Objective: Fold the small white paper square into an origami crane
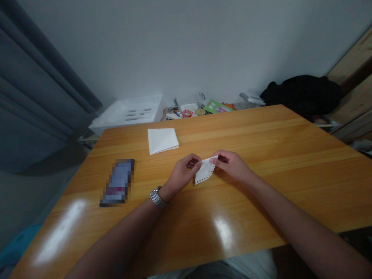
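Note:
Between my two hands is a small folded piece of white paper (205,171), with a row of punched holes along its lower and right edges. My left hand (186,170), below which a silver watch (157,197) circles the wrist, pinches the paper's left side between thumb and fingers. At the upper right corner, my right hand (231,164) grips it with thumb and fingertips. The paper is held just over the wooden table (261,139). Some fingers are hidden behind the paper.
A stack of lined white paper (162,140) lies farther back. To the left rests a phone (118,182) with a blurred screen. Behind the table are a white foam box (130,110), a green booklet (217,107), assorted small items and a black cloth heap (303,95).

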The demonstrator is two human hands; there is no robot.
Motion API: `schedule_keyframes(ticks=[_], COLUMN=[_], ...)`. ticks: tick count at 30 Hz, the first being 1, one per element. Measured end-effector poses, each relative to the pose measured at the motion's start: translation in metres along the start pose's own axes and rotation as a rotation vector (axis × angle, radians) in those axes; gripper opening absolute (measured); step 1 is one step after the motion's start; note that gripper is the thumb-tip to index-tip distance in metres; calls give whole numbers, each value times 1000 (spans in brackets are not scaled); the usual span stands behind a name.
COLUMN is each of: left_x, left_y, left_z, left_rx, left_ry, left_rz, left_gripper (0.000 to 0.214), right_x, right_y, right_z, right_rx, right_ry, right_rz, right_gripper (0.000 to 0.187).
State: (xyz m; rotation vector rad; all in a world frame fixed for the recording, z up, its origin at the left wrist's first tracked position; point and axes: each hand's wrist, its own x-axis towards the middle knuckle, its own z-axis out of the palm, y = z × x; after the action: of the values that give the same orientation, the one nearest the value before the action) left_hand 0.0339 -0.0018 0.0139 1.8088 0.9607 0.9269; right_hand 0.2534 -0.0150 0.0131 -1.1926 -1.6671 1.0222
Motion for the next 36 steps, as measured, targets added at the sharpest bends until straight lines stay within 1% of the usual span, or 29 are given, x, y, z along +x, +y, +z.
schedule_keyframes(ticks=[2,6,14,17,20,24,30,36], left_x=[-1,-1,-2,-2,-4,-4,-1,1], left_y=[1,1,-2,0,2,4,1,0], left_z=[0,1,1,2,3,3,-2,-3], left_rx=[-7,-10,16,23,17,29,18,5], left_ry=[-11,6,-2,-26,-48,-38,-73,-81], left_rz=[-13,-27,16,16,13,27,6,-19], left_gripper=[21,22,21,21,25,27,29,29], right_x=[0,-1,0,-1,-2,-3,-4,-3], right_y=[-1,-2,-3,-3,-3,-6,-8,-10], right_z=[0,1,1,1,2,2,-1,2], right_rx=[-10,-9,14,11,22,12,-103,-79], right_ry=[-8,-3,-21,-33,-48,-60,-83,-43], right_rz=[-8,-5,-19,-23,-21,-16,-7,29], right_gripper=[24,23,23,24,26,28,38,45])
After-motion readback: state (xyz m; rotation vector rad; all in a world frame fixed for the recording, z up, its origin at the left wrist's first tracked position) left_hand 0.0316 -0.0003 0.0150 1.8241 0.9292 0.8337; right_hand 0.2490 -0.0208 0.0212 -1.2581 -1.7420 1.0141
